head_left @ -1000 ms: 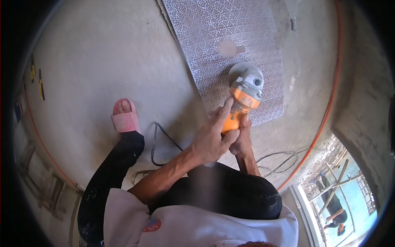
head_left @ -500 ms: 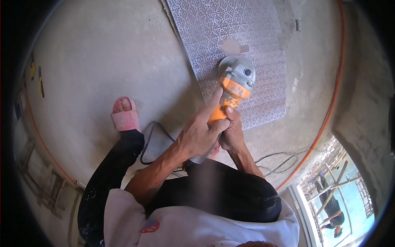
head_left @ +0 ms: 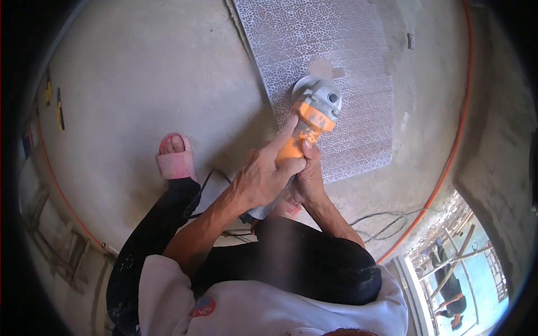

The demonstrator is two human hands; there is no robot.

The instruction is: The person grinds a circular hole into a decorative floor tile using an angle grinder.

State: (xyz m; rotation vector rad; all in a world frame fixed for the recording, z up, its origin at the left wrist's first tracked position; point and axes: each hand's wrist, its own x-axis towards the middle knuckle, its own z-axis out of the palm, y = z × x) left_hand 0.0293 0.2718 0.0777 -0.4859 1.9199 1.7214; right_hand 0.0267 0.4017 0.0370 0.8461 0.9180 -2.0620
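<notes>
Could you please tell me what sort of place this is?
Probably a building site, perhaps an unfinished room: there is a rough concrete floor, a power grinder in a person's hands, and crossed poles outside.

One head-worn camera, close above the shirt [head_left: 291,305], faces forward and down onto the floor [head_left: 140,84]. Its wide view crops the far edge of the patterned board [head_left: 361,126].
</notes>
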